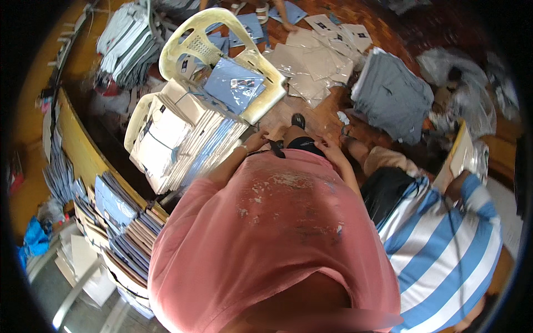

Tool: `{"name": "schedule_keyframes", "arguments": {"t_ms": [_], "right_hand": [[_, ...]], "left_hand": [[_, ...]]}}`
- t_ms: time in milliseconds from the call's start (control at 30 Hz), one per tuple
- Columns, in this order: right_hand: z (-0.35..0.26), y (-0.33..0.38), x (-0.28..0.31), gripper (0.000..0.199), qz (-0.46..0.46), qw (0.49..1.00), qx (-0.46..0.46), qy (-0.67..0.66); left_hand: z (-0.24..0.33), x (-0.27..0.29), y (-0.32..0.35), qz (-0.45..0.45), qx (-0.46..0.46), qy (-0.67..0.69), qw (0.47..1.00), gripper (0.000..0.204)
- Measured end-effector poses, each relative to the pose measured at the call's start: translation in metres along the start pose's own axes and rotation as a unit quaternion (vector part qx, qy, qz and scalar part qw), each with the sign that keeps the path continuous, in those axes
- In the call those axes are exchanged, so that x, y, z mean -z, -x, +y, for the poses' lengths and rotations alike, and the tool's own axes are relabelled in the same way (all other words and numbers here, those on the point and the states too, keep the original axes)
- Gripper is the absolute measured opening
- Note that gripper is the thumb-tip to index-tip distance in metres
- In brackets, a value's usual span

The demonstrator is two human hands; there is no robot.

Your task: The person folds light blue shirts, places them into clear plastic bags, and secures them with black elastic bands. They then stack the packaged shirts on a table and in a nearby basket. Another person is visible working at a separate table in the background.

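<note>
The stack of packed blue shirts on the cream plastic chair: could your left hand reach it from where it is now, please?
Probably yes. The left hand sits just beside the stack of packed blue shirts on the cream plastic chair, and nothing visible lies between them.

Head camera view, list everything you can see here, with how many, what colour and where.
Plastic chairs: two, cream, upper left of centre, both loaded.
Packaged folded shirts: a few, light blue, on the upper chair's seat.
Packed garment stack: one tall pile, white and pale blue, on the nearer chair.
Flat clear bags: many, see-through over beige, spread on the wooden floor at top.
Folded cloth pile: one, grey, upper right.
Packet stacks: several, blue and tan, lower left.
Co-worker's striped shirt: one, blue and white, right.
Pink shirt: one, worn by the person, centre.
Left hand: one, at the shirt's upper edge.
Right hand: one, beside it; what it holds is hidden.
</note>
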State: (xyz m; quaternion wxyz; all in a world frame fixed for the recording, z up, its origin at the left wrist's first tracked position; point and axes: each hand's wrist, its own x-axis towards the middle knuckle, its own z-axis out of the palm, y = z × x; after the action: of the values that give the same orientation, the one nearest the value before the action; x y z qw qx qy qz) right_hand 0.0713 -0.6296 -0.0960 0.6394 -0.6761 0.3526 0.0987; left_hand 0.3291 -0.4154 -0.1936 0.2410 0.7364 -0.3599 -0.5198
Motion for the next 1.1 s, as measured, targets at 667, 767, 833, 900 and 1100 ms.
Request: {"name": "schedule_keyframes", "arguments": {"t_ms": [667, 767, 833, 900, 1100], "right_hand": [[0.011, -0.403, 0.142, 0.039, -0.062, 0.986, -0.065, 0.141], [-0.042, -0.448, 0.060, 0.038, -0.222, 0.953, -0.004, 0.205], [-0.071, -0.468, -0.002, 0.035, -0.222, 0.931, 0.041, 0.286], [-0.079, -0.503, -0.051, 0.033, -0.259, 0.934, 0.050, 0.240], [-0.069, -0.564, -0.133, 0.077, -0.149, 0.974, 0.016, 0.168]], "left_hand": [[0.104, 0.070, 0.050, 0.344, 0.255, 0.302, 0.852, 0.039], [0.073, 0.004, 0.071, 0.341, 0.282, 0.337, 0.831, 0.038], [0.042, -0.056, 0.083, 0.347, 0.309, 0.338, 0.819, 0.034], [0.069, -0.065, 0.071, 0.316, 0.337, 0.347, 0.816, 0.033], [0.073, -0.030, 0.019, 0.327, 0.285, 0.441, 0.786, 0.037]]}}
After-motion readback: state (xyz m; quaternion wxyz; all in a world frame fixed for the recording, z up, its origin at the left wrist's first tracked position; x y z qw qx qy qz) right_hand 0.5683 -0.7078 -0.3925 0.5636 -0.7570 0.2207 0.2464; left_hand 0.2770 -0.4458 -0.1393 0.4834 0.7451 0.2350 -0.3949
